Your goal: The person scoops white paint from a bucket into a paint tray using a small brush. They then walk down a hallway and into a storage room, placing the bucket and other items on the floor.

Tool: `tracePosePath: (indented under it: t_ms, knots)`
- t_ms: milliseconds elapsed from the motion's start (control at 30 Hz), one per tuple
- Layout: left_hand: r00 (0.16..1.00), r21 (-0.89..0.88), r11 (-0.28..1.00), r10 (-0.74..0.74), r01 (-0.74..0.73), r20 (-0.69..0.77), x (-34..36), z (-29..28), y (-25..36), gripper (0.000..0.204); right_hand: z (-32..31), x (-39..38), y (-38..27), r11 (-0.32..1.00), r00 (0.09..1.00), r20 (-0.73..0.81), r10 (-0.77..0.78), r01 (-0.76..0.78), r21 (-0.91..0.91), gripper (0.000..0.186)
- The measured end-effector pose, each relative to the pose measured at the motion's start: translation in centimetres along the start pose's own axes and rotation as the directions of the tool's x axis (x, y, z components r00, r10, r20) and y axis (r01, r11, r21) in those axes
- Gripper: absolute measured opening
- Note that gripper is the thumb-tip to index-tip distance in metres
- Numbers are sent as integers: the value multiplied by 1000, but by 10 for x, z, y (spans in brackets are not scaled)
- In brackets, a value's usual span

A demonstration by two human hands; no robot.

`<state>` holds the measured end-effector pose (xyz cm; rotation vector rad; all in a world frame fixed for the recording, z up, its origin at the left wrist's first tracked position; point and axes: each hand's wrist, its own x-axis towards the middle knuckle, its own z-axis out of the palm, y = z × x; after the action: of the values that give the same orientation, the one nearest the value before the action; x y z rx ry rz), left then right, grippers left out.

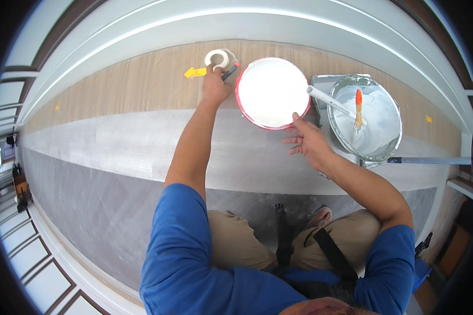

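My left hand (216, 85) reaches to the near rim of a roll of cream masking tape (214, 54), its fingers bent and closed on that rim. A dark tool with a red end (230, 71) lies against this hand's right side; its kind is unclear. A round white bucket or lid with a red rim (272, 92) is just to the right. My right hand (311, 140) is at its near right edge, thumb against the rim and the other fingers spread.
Right of it stands a clear tub (393, 126) of whitish paint, holding a brush with a red-tipped handle (359, 105) and a white pipe (328, 100). A grey-blue pole (431, 160) extends right. A yellow arrow sticker (195, 72) marks the wood-look floor. A white wall (278, 31) curves behind.
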<state>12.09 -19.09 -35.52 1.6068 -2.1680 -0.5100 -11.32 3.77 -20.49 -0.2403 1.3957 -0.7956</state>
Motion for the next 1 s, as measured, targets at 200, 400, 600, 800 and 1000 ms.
tracePosePath:
  t_ms: [200,400,600,800,1000]
  knots:
    - [974,182,983,-42,1,224,31,8,-26,38,-2,-11,10,997,998,3,57,-57,51,82]
    - [984,244,970,-41,-2,172,3,-9,-25,22,1,-28,12,994,995,48,87,-90,60,49]
    - [997,68,998,-18,13,69,-61,-48,-47,39,-16,-34,16,273,667,370,-647,656,-704,34]
    - [961,62,963,-266,262,77,-165,-106,-68,34,-5,-18,20,-298,479,697,-533,665,-685,29]
    - [825,-86,823,-547,561,145,-315,-174,-39,35,32,-30,51,747,999,10,-36,34,-664,56]
